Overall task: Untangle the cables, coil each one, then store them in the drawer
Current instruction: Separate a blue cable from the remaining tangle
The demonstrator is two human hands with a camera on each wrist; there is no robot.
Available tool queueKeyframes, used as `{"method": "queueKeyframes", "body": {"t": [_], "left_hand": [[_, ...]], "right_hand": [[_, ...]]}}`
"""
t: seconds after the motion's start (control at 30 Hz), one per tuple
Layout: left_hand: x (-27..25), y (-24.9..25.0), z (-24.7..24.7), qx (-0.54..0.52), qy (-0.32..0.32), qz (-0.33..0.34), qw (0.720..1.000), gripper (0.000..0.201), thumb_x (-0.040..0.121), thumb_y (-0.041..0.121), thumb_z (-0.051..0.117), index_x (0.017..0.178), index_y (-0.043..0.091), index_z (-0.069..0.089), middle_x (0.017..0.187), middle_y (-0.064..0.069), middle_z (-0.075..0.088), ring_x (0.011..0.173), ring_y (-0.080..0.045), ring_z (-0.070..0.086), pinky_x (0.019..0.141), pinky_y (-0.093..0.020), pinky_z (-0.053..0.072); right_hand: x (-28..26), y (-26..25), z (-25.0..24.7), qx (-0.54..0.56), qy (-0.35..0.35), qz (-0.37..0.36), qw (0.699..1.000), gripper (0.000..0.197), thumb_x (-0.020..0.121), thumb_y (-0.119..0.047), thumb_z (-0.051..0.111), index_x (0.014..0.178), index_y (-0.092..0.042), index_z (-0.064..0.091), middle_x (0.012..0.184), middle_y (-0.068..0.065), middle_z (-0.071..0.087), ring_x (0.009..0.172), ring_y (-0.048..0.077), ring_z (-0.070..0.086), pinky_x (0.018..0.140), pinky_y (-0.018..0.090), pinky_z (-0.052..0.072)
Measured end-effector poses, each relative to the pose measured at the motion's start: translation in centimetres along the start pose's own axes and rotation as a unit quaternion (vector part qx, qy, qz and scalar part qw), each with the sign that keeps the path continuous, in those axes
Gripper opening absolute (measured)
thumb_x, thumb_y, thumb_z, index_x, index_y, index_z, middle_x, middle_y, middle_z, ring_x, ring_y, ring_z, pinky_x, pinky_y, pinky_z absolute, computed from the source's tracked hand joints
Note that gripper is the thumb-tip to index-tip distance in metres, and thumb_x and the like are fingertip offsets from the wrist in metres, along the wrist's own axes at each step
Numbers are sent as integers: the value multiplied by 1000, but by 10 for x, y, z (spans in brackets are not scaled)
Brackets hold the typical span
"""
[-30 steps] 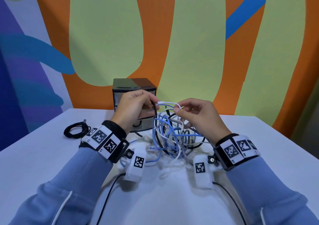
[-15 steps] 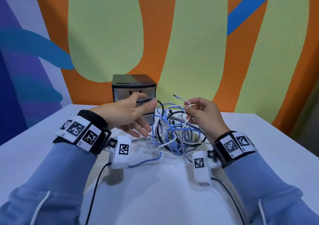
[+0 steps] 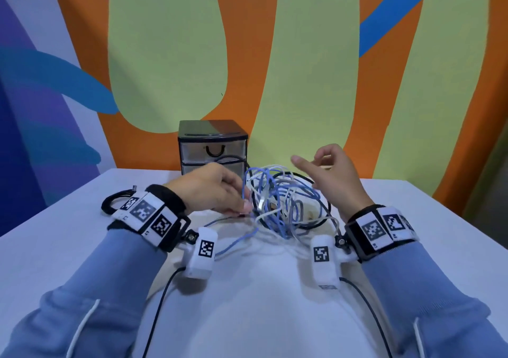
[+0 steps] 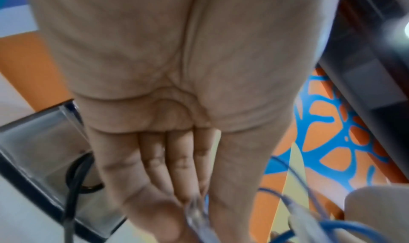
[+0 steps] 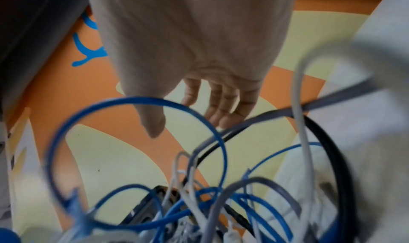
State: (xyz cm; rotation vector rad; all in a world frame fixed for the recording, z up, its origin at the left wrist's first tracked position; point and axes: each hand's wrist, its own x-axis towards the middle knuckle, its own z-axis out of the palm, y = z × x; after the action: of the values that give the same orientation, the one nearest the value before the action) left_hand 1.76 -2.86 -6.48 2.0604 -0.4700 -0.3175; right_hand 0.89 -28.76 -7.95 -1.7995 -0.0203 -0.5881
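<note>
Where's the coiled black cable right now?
In the head view the coiled black cable lies on the white table at far left, just behind the left hand's wristband, left of the drawer unit.

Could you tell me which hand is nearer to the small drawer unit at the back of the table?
Left. The left hand sits directly in front of the drawer unit, fingertips at the cable tangle. The right hand is raised off to its right.
</note>
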Motion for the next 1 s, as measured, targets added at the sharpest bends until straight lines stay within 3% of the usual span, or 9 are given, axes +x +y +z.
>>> {"method": "queueKeyframes", "body": {"t": [0.1,0.23,0.33,0.43,0.53,0.63,0.7,0.83,1.0], "left_hand": [[-2,3,-2,-106,58,21,992,24,87,-3,82,107,-9,71,95,-25,77,83,-21,76,82,-29,65],[-3,7,-3,-192,79,5,978,18,89,-4,79,105,-7,72,90,-14,78,77,-16,78,69,-19,60],[-4,8,-4,-212,77,-13,974,17,89,2,82,103,0,74,90,-10,79,75,-13,77,66,-17,59],[-5,9,-1,-221,80,-24,972,23,88,3,83,108,5,70,102,-13,81,86,-18,80,66,-18,59],[-4,10,1,-230,95,-20,968,39,86,2,85,111,14,56,102,-19,81,97,-28,80,58,-19,58],[-2,10,2,-185,118,6,976,33,86,7,86,101,12,57,88,-20,79,75,-22,75,52,-18,53],[1,8,3,-78,151,41,985,24,88,16,87,90,5,66,79,-20,77,59,-17,67,50,-20,50],[3,8,3,51,188,112,974,22,88,32,87,81,12,80,69,-9,76,55,-12,61,59,-23,49],[5,10,1,-37,174,163,970,15,86,15,88,100,14,83,96,-9,82,99,-30,78,97,-45,61]], "right_hand": [[-2,-17,-10,69,37,-87,993,36,91,-41,81,79,-18,54,75,1,47,69,16,44,70,33,42],[-15,-39,-21,47,-91,-145,984,51,99,-26,71,56,-2,59,56,11,51,54,20,38,56,19,35],[-20,-36,-14,-107,-219,-98,965,31,92,-26,69,71,-5,78,71,11,74,65,24,58,57,18,41],[-20,-23,-10,-210,-267,-76,937,13,87,-16,73,87,-25,83,91,-3,76,63,0,60,63,11,40],[-17,-17,-11,-194,-299,-76,931,28,84,-6,70,98,-30,77,98,-9,74,86,0,65,76,22,45],[-13,-9,-8,-205,-359,-64,908,58,81,-6,71,126,-42,65,119,-7,72,119,4,62,92,37,49],[-12,-3,-3,-225,-366,-71,900,70,77,-15,77,135,-48,58,118,-7,70,116,16,65,88,37,51],[-9,3,4,-175,-322,-106,924,48,86,-9,81,126,-33,69,81,-6,63,68,10,59,62,19,42],[-11,1,4,-93,-290,-106,947,30,98,-4,69,122,-22,71,83,17,68,74,13,60,72,25,49]]}}
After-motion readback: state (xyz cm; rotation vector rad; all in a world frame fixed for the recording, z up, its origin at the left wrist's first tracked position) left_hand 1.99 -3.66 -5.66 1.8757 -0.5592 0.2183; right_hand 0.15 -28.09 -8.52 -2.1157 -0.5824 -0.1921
